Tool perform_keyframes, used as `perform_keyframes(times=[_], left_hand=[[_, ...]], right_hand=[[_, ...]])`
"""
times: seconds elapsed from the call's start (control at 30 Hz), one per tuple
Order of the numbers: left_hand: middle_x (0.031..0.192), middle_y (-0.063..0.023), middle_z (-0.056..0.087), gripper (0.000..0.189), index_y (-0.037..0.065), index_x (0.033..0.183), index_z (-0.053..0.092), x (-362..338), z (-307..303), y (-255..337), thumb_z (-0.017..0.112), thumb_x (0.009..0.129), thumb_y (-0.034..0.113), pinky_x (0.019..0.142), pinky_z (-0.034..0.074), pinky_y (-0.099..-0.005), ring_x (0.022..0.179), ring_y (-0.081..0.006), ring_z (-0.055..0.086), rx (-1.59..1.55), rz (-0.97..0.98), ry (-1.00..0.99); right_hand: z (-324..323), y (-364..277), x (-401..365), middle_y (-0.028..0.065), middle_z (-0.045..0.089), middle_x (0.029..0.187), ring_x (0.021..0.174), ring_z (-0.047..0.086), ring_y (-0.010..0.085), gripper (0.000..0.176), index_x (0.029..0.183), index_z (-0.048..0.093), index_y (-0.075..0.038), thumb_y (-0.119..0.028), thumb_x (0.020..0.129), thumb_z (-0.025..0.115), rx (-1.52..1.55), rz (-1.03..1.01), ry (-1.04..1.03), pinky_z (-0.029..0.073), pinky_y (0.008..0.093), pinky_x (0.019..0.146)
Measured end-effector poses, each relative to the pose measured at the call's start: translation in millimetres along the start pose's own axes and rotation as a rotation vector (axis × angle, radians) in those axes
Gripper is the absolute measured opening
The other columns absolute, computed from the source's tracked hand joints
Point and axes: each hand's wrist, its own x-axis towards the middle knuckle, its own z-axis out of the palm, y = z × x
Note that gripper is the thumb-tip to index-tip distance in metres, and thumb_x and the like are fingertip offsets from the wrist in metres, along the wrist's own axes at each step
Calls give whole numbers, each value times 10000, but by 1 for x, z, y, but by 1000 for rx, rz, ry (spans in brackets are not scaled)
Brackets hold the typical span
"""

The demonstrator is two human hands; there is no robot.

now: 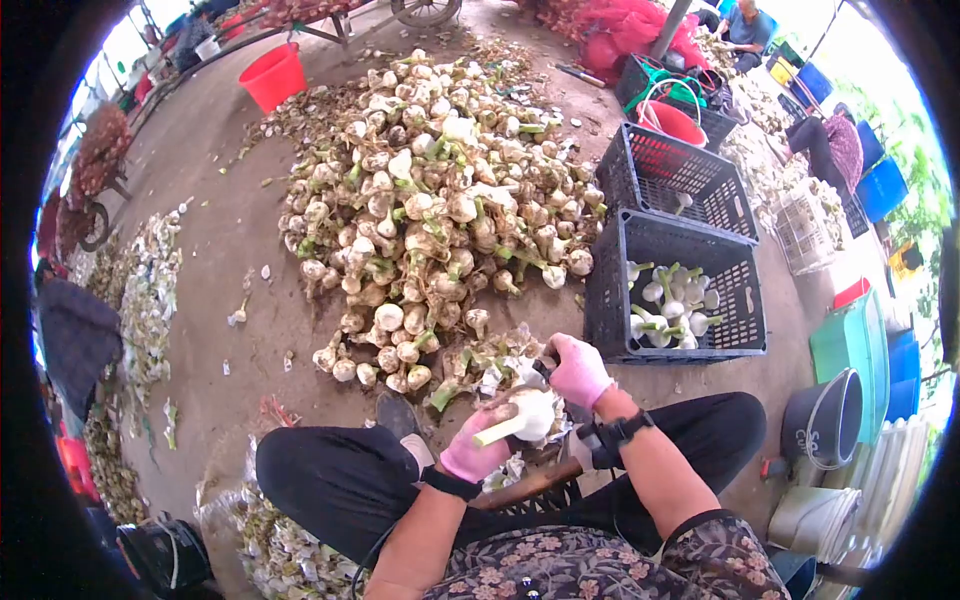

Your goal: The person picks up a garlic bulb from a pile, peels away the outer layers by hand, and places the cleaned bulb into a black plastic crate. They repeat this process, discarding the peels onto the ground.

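Observation:
My left hand (476, 446), in a pink glove, is closed around a large white garlic bulb (537, 412), its pale green cut stem pointing toward the lower left. Just above the bulb, my right hand (581, 372), also gloved in pink, is closed with its fingers bent. Something dark shows at those fingertips, too small to make out. Beyond my hands rises a big heap of dirty garlic bulbs (430, 210) with short stems. Loose peeled skins (505, 355) lie between the heap and my hands.
On the right, a black plastic crate (690, 353) holds several clean white bulbs; a second black crate (690, 160) stands behind it. A red bucket (273, 78) sits back left, a dark bucket (822, 420) at right. Skins litter the left floor. Other people sit at far right.

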Motion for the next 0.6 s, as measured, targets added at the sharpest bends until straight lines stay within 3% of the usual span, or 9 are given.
perform_keyframes(times=[0.07,0.1,0.17,0.2,0.27,0.3,0.47,0.57,0.6], left_hand=[[1264,-134,533,466,-6,1317,418,0,1,4,521,908,192,975,423,-391,1143,-253,536,-43,-1,-43],[1269,-131,528,464,-6,1314,420,0,5,10,524,914,204,970,431,-392,1136,-253,540,-66,20,-25],[1267,-151,516,432,0,1317,409,-1,-6,6,477,947,214,1019,407,-421,1155,-289,523,-178,36,-5],[1267,-151,516,432,0,1317,409,1,-2,8,477,947,214,1019,407,-421,1155,-289,523,-179,36,-7],[1261,-145,517,423,31,1329,387,7,11,11,484,945,177,999,430,-403,1153,-282,526,44,124,93],[1231,-134,536,440,35,1316,381,9,10,10,535,923,160,984,445,-379,1134,-265,540,5,138,83],[1175,-107,568,497,32,1290,385,7,17,10,618,878,182,975,447,-360,1093,-232,565,121,181,111],[1144,-91,575,515,27,1272,421,2,19,13,672,836,136,917,475,-358,1059,-212,574,72,176,200],[1136,-89,578,497,21,1274,416,1,18,13,654,848,120,914,476,-346,1053,-204,576,81,148,221]], right_hand=[[1,11,-3,165,634,849,807,624,314,154,909,627,-35,-43,755,631,-135,47,-206,490,365,715],[-2,8,-2,165,634,849,807,624,314,154,909,627,-35,-43,755,631,-136,35,-210,490,365,715],[-9,5,-15,131,645,926,854,629,228,261,1023,637,-36,-10,763,640,352,-112,-177,491,314,759],[-14,0,-16,131,645,926,854,629,228,261,1023,637,-36,-10,763,640,350,-112,-176,491,314,759],[-28,-15,-17,103,656,913,846,636,205,341,1066,651,-46,70,750,595,808,-42,-182,490,289,784],[-44,-32,-21,97,660,958,895,634,190,342,1078,656,-53,60,759,609,824,44,-249,486,275,806],[-70,-65,-31,118,653,938,882,639,206,327,1042,666,-39,66,738,604,564,-124,-187,493,287,784],[-65,-58,-31,134,652,893,826,642,287,515,1023,686,-65,143,591,497,258,-359,-108,503,312,738],[-66,-59,-32,134,652,893,826,642,287,515,1023,686,-65,143,591,497,258,-362,-109,503,312,738]])
